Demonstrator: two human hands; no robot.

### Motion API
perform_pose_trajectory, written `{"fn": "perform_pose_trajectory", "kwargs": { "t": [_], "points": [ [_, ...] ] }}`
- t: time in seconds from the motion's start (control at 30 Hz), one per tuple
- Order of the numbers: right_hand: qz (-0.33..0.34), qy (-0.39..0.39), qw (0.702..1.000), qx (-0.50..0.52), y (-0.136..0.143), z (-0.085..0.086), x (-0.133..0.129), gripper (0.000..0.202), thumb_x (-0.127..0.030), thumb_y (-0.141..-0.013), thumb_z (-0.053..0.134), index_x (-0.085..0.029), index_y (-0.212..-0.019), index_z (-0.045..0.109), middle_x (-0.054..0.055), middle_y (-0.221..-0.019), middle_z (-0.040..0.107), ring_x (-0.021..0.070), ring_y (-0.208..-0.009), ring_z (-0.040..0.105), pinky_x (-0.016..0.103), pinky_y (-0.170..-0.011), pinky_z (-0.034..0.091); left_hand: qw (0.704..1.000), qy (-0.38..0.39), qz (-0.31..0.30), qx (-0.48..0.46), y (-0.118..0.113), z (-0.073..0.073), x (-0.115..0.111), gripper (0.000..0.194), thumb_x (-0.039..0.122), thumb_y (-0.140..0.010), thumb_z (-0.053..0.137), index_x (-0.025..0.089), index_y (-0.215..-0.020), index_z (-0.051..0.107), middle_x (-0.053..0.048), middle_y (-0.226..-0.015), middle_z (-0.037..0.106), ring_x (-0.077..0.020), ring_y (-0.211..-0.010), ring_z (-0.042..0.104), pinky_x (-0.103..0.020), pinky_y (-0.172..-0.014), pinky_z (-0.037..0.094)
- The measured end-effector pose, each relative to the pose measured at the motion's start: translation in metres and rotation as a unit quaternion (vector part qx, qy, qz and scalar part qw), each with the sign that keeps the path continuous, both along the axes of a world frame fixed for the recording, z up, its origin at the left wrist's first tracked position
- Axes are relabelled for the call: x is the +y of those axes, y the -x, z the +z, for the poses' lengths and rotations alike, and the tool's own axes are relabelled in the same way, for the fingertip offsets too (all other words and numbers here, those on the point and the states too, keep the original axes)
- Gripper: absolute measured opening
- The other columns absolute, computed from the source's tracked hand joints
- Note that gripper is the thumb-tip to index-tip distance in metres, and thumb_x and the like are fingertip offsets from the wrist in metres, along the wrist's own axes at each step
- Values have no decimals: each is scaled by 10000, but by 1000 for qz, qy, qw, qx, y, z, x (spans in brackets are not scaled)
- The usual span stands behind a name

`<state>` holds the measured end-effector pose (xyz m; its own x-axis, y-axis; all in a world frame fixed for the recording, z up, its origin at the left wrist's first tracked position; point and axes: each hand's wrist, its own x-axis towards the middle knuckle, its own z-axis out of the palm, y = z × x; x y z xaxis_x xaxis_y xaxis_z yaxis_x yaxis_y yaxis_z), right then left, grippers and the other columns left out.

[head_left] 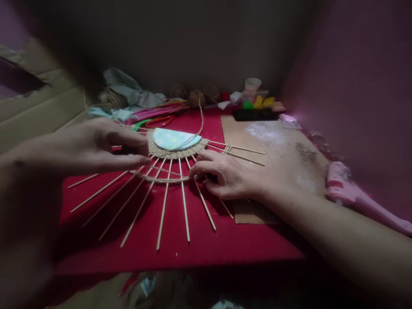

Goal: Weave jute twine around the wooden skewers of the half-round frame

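Observation:
A half-round woven twine piece (180, 153) with a pale blue patterned centre (177, 139) lies on the red table, thin wooden sticks (163, 201) fanning out from it. At its left edge, my left hand (109, 146) has thumb and fingers closing on the rim and stick bases; the exact grip is partly hidden. My right hand (222, 171) is curled over the sticks on the right, thumb and fingers pinching a strand of twine (170, 180). That twine runs slackly across the sticks between both hands. Another strand rises from the centre towards a twine ball (196, 98).
Behind lie cloth (128, 88), red-handled scissors (161, 121), a white cup (252, 83) and a black flat object (255, 115). A brown board (238, 128) is at right, near a pink glue gun (350, 189). Walls stand close behind and right; cardboard (61, 111) stands left.

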<state>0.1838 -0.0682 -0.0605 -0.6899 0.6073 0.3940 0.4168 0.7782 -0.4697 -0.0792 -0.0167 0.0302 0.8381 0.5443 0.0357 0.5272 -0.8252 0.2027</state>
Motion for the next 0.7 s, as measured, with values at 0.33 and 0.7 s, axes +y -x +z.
{"fn": "perform_pose_trajectory", "kwargs": {
  "t": [0.33,0.7],
  "points": [
    [-45,-38,997,-43,1,-3,-2,119,-62,-736,499,-173,-775,518,52,-841,531,148,-767,468,274,-657,384,982,182,7,48,6,1,15,361,384,-931,480,83,-830,654,54,-645,566,-29,-634,499,-98,-581,393],
    [-52,-48,995,-66,1,-4,-2,117,-70,-744,497,-150,-755,581,54,-826,534,141,-750,463,263,-636,367,989,143,-22,4,10,-3,15,464,461,-931,463,74,-776,667,45,-607,601,-30,-596,522,-94,-558,404]
  ]
}}
